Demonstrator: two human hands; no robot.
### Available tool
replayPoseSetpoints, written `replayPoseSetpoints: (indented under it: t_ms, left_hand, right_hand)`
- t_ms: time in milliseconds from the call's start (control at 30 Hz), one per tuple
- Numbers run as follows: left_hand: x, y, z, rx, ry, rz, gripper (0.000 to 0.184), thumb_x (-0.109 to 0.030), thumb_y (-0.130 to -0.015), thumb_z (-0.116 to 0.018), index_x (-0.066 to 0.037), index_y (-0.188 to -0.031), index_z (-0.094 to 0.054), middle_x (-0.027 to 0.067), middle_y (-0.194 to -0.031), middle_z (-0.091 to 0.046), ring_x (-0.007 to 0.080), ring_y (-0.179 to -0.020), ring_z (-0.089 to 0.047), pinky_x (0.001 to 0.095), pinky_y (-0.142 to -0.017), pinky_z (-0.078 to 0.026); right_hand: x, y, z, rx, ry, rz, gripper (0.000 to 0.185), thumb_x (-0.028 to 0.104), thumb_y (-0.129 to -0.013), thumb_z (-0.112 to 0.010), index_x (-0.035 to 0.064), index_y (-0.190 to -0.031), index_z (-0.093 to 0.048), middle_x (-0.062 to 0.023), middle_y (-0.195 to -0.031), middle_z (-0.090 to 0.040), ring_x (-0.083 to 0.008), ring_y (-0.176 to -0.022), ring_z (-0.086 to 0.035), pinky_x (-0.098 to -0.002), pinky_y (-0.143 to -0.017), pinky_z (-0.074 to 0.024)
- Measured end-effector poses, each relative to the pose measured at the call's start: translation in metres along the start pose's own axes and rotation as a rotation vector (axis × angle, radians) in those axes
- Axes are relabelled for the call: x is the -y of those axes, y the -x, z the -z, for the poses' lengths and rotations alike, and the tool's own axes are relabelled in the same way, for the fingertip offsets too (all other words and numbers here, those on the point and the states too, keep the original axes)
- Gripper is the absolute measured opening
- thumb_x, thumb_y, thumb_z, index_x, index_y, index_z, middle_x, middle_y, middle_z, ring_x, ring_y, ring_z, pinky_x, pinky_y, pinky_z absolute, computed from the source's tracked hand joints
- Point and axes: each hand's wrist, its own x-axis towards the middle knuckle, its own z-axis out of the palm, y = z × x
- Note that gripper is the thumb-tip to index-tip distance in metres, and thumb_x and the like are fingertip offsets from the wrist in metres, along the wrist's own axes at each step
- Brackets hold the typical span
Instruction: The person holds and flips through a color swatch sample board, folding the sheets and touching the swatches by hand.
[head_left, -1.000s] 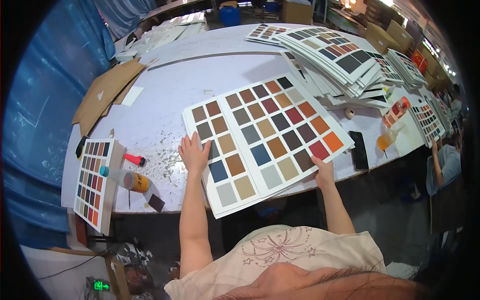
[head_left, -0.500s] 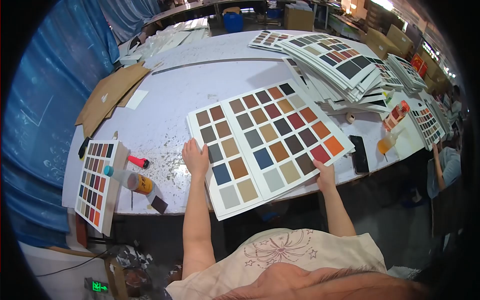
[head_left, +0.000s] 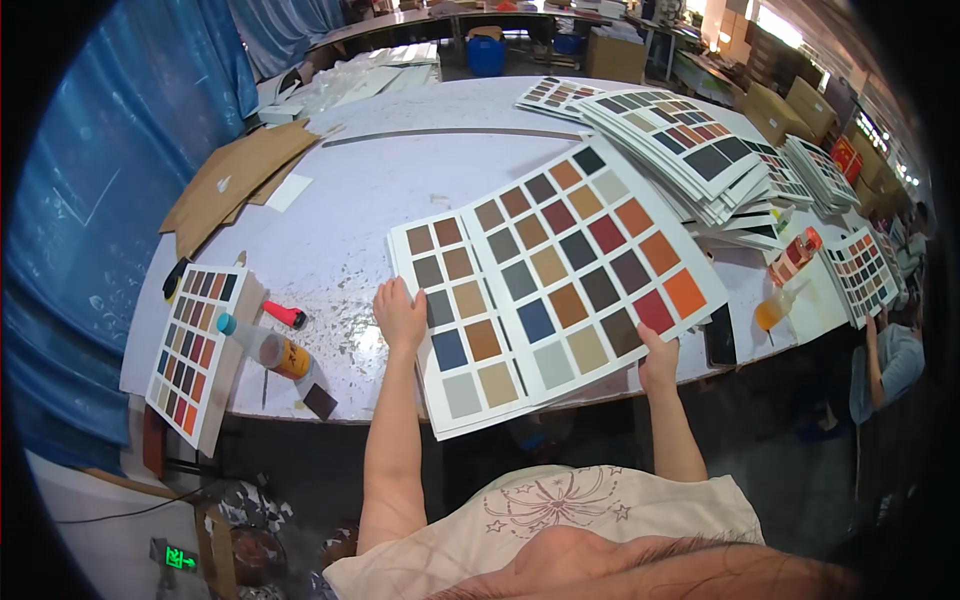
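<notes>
Pale table (head_left: 345, 225), swatch card (head_left: 577, 250) — left hand (head_left: 400, 314) holding one edge, right hand (head_left: 658, 360) another

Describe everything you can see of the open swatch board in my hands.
The swatch board looks like stiff white card, printed or covered with coloured squares in greys, browns, tans, reds, oranges and navy. A lengthwise seam, dark toward its near end, separates a narrow two-column part from a wider one. It sits slanted, its near corner reaching past the table edge in view. Your left hand touches its left edge; your right hand grips its near right edge, thumb on top.
</notes>
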Motion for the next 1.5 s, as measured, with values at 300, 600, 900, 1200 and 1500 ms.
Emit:
replayPoseSetpoints:
  t_ms: [300, 600, 900, 1200, 1500]
  left_hand:
    - [0.029, 0.004, -0.01, -0.008, 0.003, 0.002, 0.051, -0.03, -0.084, -0.062, 0.002, -0.123, -0.052, 0.0209, -0.128, -0.051, 0.0375, -0.124, -0.041, 0.0471, -0.105, -0.029]
    - [0.028, 0.006, -0.01, -0.012, -0.02, 0.073, 0.051, -0.029, -0.085, -0.061, 0.004, -0.122, -0.052, 0.0212, -0.129, -0.05, 0.0382, -0.126, -0.04, 0.0472, -0.106, -0.029]
    - [0.014, 0.003, -0.006, 0.06, -0.047, 0.069, 0.053, -0.032, -0.086, -0.06, 0.001, -0.126, -0.05, 0.0223, -0.133, -0.047, 0.0397, -0.129, -0.036, 0.0489, -0.106, -0.028]
    - [0.007, 0.004, 0.016, 0.236, -0.286, 0.142, 0.055, -0.045, -0.094, -0.043, -0.011, -0.137, -0.042, 0.0263, -0.143, -0.033, 0.0448, -0.137, -0.018, 0.0629, -0.107, -0.014]
    - [-0.009, 0.014, 0.037, 0.211, -0.331, 0.226, 0.051, -0.045, -0.095, -0.039, -0.015, -0.137, -0.044, 0.0238, -0.144, -0.033, 0.0454, -0.136, -0.022, 0.0596, -0.109, -0.015]
  right_hand:
    - [-0.015, 0.001, 0.008, 0.025, -0.014, 0.085, 0.042, -0.002, -0.079, -0.059, -0.002, -0.121, -0.052, -0.0082, -0.114, -0.058, -0.0198, -0.105, -0.056, -0.0324, -0.092, -0.0423]
    - [-0.03, -0.004, 0.022, 0.036, 0.108, 0.067, 0.045, 0.0, -0.08, -0.06, -0.0012, -0.124, -0.05, -0.0081, -0.118, -0.057, -0.0196, -0.109, -0.054, -0.0326, -0.096, -0.0399]
    - [-0.017, 0.014, 0.02, 0.212, 0.076, -0.237, 0.053, -0.001, -0.079, -0.065, 0.0004, -0.129, -0.047, -0.0081, -0.123, -0.054, -0.021, -0.113, -0.052, -0.0334, -0.098, -0.0394]
    - [-0.009, 0.014, 0.016, 0.221, -0.003, -0.289, 0.051, -0.004, -0.078, -0.063, -0.0005, -0.127, -0.047, -0.0079, -0.121, -0.055, -0.0213, -0.113, -0.052, -0.034, -0.097, -0.0404]
    - [-0.024, 0.0, 0.026, 0.231, -0.125, -0.383, 0.05, -0.003, -0.079, -0.062, -0.0002, -0.126, -0.048, -0.0078, -0.118, -0.056, -0.0208, -0.109, -0.054, -0.0339, -0.094, -0.0419]
